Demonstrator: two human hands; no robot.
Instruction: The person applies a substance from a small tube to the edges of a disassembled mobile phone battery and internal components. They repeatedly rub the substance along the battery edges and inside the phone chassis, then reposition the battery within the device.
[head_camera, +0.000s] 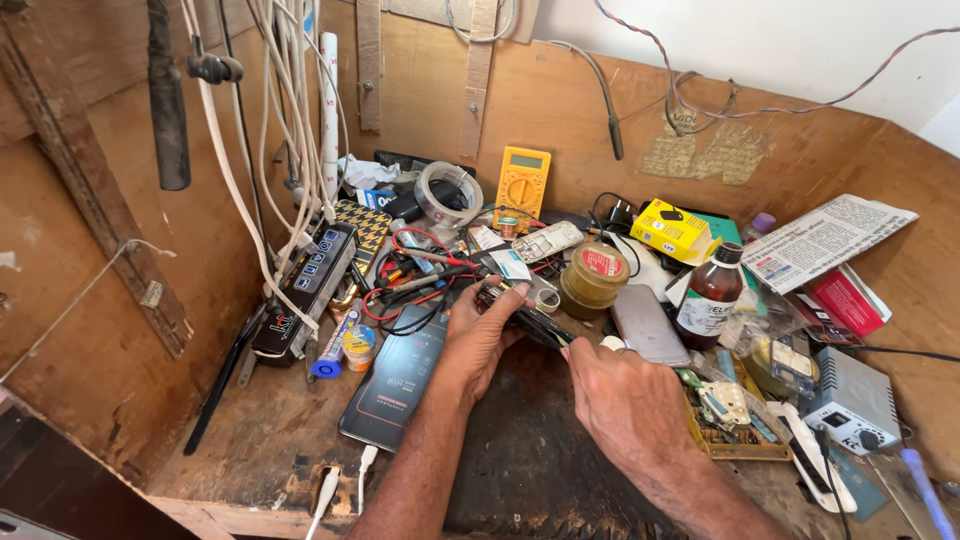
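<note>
Hands met at the centre of the cluttered wooden bench (250, 450), working on a dark, slim phone-like device (528, 322). The left hand (480, 335) was clamped around its far end, fingers curled over the edge, while the right hand (620, 395) pinched its near end at about four o'clock; whether a tool sat between those fingers could not be told. A steady brace from the left hand seemed the sound way, with gentle pressure along the seam. A black smartphone (398, 378) lay at nine o'clock, a silver phone (648, 325) at two o'clock, a brown bottle (708, 292) beyond it.
</note>
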